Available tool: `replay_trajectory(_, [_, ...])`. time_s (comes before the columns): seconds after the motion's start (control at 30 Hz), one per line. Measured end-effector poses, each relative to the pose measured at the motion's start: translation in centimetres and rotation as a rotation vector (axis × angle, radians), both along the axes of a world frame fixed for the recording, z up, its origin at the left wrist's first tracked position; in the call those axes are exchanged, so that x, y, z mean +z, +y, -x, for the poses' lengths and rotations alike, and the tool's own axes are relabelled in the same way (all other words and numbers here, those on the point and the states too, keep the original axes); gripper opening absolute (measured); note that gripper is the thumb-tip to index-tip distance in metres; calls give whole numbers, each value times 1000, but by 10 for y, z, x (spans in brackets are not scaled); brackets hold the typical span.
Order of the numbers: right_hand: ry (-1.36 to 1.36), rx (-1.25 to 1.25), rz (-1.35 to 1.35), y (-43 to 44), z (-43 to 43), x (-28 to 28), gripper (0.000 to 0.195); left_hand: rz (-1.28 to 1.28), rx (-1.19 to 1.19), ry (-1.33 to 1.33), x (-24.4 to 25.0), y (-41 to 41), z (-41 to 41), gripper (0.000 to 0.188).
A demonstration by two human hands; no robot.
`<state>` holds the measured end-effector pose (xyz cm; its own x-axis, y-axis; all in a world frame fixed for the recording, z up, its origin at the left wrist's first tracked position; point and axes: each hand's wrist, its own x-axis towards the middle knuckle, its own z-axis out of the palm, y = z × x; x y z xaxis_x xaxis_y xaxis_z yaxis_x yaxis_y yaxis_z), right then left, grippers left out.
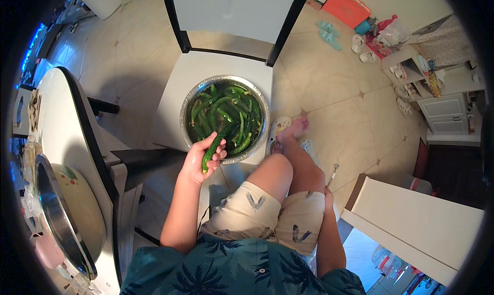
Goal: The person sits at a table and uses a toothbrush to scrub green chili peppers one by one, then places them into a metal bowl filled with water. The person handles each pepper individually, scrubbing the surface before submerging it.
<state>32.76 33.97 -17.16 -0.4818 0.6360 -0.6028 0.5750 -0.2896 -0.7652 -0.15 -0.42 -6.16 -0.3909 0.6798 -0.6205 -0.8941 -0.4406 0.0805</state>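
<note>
In my left hand (pixel 202 158) is a dark green, bumpy cucumber (pixel 213 152), gripped over the near rim of a round metal basin (pixel 263 129). Water fills this basin, and many slender green cucumbers (pixel 222 109) lie in it, several showing small blossom ends. The basin stands on the white seat of a chair (pixel 170 105) in front of my knees. My right hand (pixel 329 197) is down beside my right thigh, partly hidden by it. A thin-handled tool with a small head (pixel 332 175) sticks out of that hand; its exact kind is unclear.
To the left, a white table with a black edge (pixel 69 113) bears a large metal-lined bowl (pixel 83 214) and a pink cup (pixel 48 250). A white cabinet (pixel 409 217) stands at the right. Slippers (pixel 329 35) and a shoe rack (pixel 409 71) are farther off.
</note>
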Motion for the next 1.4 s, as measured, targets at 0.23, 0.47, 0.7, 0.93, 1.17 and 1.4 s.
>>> replay_trajectory(0.23, [-16, 81, -188, 13, -29, -32, 21, -21, 19, -16, 4, 0, 2, 33])
replay_trajectory(0.47, [248, -204, 110, 7, -40, -23, 25, -18, 45, -30, 5, -3, 2, 33])
replay_trajectory(0.7, [76, -81, 49, 5, -17, -4, 29, 6, 48, 6, 10, -2, 3, 34])
replay_trajectory(0.93, [-89, 196, -242, 15, -42, -33, 28, -60, 47, -11, 10, -4, 3, 34])
replay_trajectory(1.17, [35, -128, 125, 1, -32, -22, 30, -73, 50, -30, 9, -7, 0, 35])
replay_trajectory(1.4, [188, -268, 288, 0, -32, -16, 25, -104, 39, 3, 7, -6, -1, 35])
